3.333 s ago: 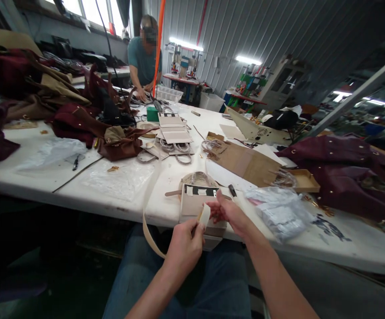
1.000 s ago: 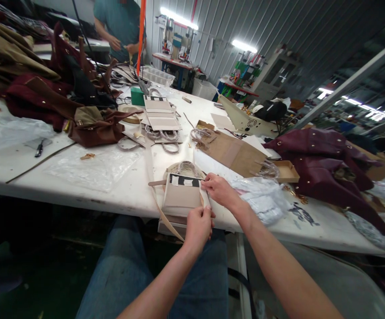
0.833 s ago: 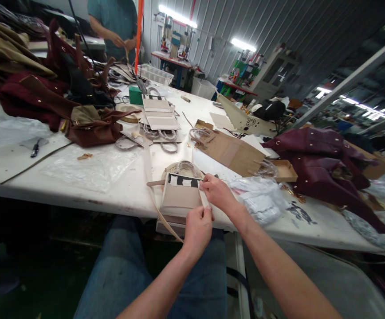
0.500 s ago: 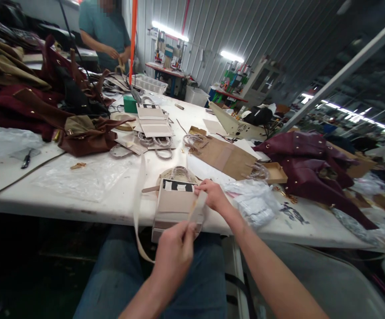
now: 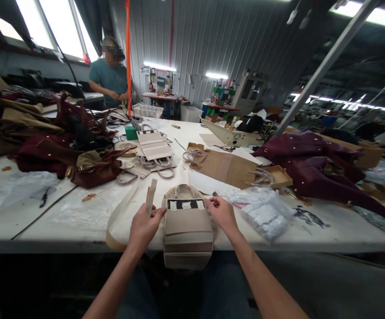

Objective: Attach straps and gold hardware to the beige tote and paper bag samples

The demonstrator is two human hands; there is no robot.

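Observation:
A flat beige bag piece (image 5: 188, 223) lies at the table's front edge, its lower end jutting past the edge. Across its top runs a black strip with white tape pieces (image 5: 186, 204) on it. At the left corner is my left hand (image 5: 146, 226), pinching a pale strip of tape (image 5: 151, 195) that stands up from its fingers; a long tail loops down to the left. My right hand (image 5: 223, 215) has its fingers curled at the top right corner, thumb and fingertips on the piece's edge. Behind the piece shows a looped handle wrapped in clear plastic (image 5: 184, 190).
Similar bag pieces (image 5: 152, 145) are stacked behind. To the right lie a brown panel (image 5: 225, 168), a plastic-wrapped bundle (image 5: 262, 208) and burgundy bags (image 5: 312, 164). Brown and burgundy bags (image 5: 96, 166) fill the left side. A co-worker (image 5: 108, 75) stands at the far left.
My left hand has moved up and left, carrying the tape away from the bag piece. My right hand has left the tape and is at the corner. The view has levelled.

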